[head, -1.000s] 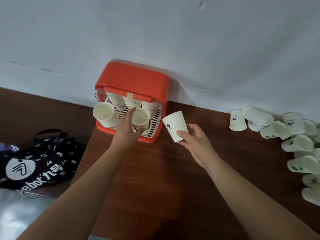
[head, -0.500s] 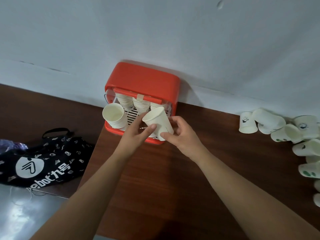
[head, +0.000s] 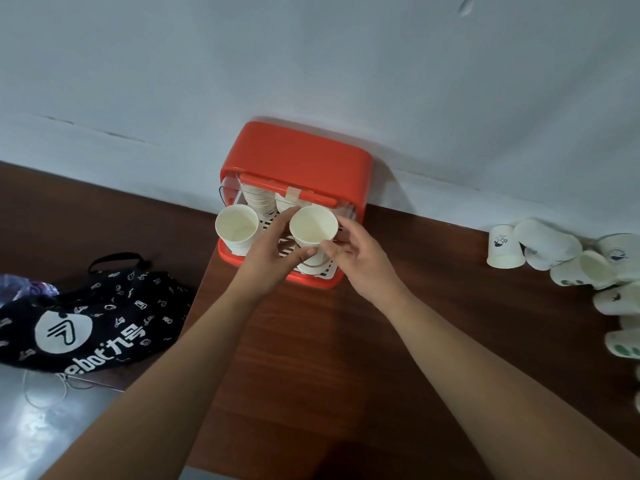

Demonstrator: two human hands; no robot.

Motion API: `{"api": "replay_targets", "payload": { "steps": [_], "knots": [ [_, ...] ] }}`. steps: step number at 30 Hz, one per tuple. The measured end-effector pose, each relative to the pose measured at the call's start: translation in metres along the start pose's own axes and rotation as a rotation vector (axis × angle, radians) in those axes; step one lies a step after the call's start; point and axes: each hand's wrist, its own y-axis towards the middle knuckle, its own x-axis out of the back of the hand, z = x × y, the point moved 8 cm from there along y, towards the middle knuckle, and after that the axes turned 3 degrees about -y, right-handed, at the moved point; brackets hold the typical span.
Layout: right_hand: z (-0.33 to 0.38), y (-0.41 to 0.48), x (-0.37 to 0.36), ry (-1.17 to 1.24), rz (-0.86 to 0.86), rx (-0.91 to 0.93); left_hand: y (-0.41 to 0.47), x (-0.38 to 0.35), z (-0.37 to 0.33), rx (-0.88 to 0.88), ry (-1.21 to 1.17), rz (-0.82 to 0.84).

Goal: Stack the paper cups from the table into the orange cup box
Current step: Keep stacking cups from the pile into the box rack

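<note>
The orange cup box (head: 304,157) stands against the wall with its front open over a white slatted tray (head: 327,270). Stacks of white paper cups fill its back row. A front-left cup stack (head: 236,228) stands mouth up. Beside it a white paper cup (head: 313,226) sits upright on the front-middle stack. My left hand (head: 268,258) grips that stack from the left, thumb across its front. My right hand (head: 360,259) pinches the top cup's right side at the rim.
Several loose paper cups (head: 554,252) lie tumbled at the table's right side, one cup (head: 504,249) standing mouth down. A black printed bag (head: 86,320) lies off the table's left edge (head: 204,306) above a grey floor.
My right hand carried the cup from the right, tipped it upright and set it into the front-middle stack. My left hand stayed on that stack.
</note>
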Motion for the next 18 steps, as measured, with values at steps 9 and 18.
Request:
{"api": "replay_targets", "payload": {
  "steps": [9, 18],
  "knots": [
    [-0.031, 0.009, -0.014, -0.327, -0.074, 0.015, 0.001, -0.006, 0.042, 0.118, 0.251, 0.11],
    [-0.046, 0.007, -0.025, -0.371, 0.004, -0.069, -0.005, -0.005, 0.045, 0.136, 0.296, 0.074]
  ]
}}
